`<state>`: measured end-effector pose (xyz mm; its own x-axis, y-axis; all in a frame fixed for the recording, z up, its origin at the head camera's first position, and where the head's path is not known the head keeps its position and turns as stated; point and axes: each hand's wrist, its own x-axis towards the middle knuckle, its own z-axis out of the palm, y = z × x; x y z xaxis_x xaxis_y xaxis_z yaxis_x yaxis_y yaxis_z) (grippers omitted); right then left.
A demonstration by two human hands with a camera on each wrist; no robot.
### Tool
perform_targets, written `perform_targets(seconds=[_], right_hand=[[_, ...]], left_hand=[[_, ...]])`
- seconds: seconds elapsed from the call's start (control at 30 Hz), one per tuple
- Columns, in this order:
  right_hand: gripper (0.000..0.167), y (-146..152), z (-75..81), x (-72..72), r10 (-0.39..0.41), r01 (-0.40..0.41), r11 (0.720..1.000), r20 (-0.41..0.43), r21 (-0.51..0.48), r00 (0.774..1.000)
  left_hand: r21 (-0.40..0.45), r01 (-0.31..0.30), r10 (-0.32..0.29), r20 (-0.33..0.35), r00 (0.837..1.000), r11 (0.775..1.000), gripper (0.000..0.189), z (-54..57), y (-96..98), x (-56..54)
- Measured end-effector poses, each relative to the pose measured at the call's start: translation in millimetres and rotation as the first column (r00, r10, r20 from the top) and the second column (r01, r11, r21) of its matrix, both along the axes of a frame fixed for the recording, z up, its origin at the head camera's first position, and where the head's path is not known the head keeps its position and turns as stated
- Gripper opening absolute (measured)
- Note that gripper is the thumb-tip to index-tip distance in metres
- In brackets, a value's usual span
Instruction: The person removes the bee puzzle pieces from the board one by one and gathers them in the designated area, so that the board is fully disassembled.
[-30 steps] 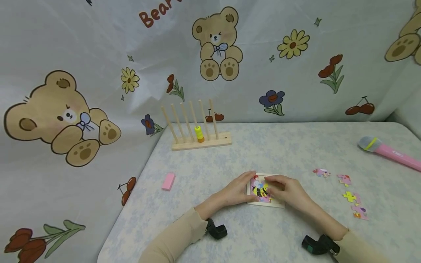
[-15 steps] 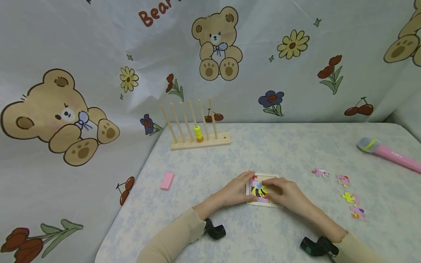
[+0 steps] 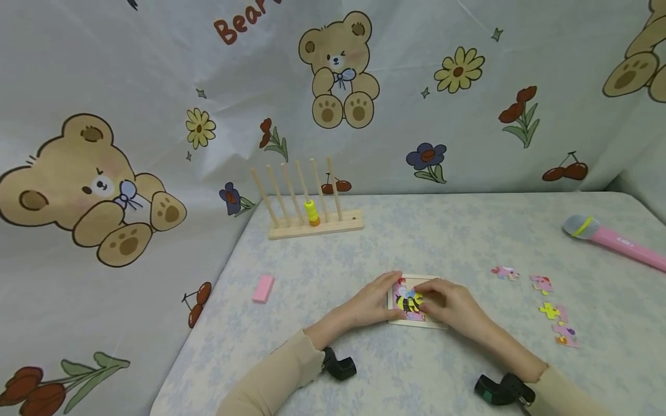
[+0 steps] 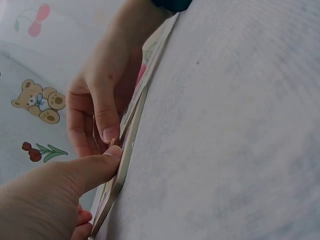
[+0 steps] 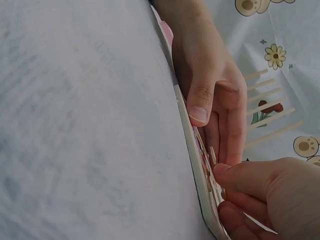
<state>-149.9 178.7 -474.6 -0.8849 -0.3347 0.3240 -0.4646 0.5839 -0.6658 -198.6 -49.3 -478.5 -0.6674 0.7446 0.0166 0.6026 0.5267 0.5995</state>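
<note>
In the head view a small wooden-framed jigsaw puzzle tray (image 3: 416, 324) lies on the table, with a bee picture (image 3: 407, 303) partly filling its left side. My left hand (image 3: 366, 303) grips the tray's left side, thumb at the near edge and fingertips at the far corner. Over the tray's right half, my right hand (image 3: 460, 306) pinches a puzzle piece (image 5: 213, 155) between thumb and fingers. That piece stands tilted against the board in the right wrist view; its picture is hidden. In the left wrist view both thumbs are close together at the tray.
Several loose puzzle pieces (image 3: 550, 311) lie to the right. A pink microphone (image 3: 619, 241) rests at the far right. Behind stands a wooden peg rack (image 3: 317, 230) with yellow and orange beads (image 3: 311, 212) on one peg. A pink block (image 3: 263, 288) lies at left.
My right hand has shifted slightly left over the tray, and its thumb has come in closer to the bee picture. My left hand keeps its hold. The head view has drifted a little.
</note>
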Motion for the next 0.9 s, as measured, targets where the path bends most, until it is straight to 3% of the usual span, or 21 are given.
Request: perform_targets(seconds=[0.2, 0.43, 0.57, 0.7, 0.9], right_hand=[[0.03, 3.8, 15.9, -3.0, -0.004, 0.007, 0.999, 0.06, -0.043, 0.998], [0.034, 34.8, 52.9, -6.4, -0.095, 0.096, 0.995, -0.077, 0.011, 0.993], [0.035, 70.2, 68.7, -3.9, -0.142, 0.146, 0.987, -0.06, 0.069, 0.988], [0.034, 102.8, 70.8, 5.1, -0.182, 0.177, 0.977, 0.035, 0.121, 0.983], [0.035, 135.1, 54.8, 14.6, -0.255, 0.231, 0.95, 0.094, 0.211, 0.962]], left_hand=[[-0.001, -0.013, 0.013, -0.006, 1.0, 1.0, 0.084, 0.6, 1.2, -2.8], [-0.005, -0.019, 0.019, -0.002, 1.0, 1.0, 0.085, -0.2, 1.4, -0.1], [0.002, -0.017, 0.017, 0.0, 1.0, 1.0, 0.085, -1.5, 2.4, 0.8], [0.0, -0.013, 0.013, 0.01, 1.0, 1.0, 0.086, -2.6, 0.2, 3.0], [-0.006, -0.013, 0.013, 0.003, 1.0, 1.0, 0.084, -1.8, 0.2, 1.5]])
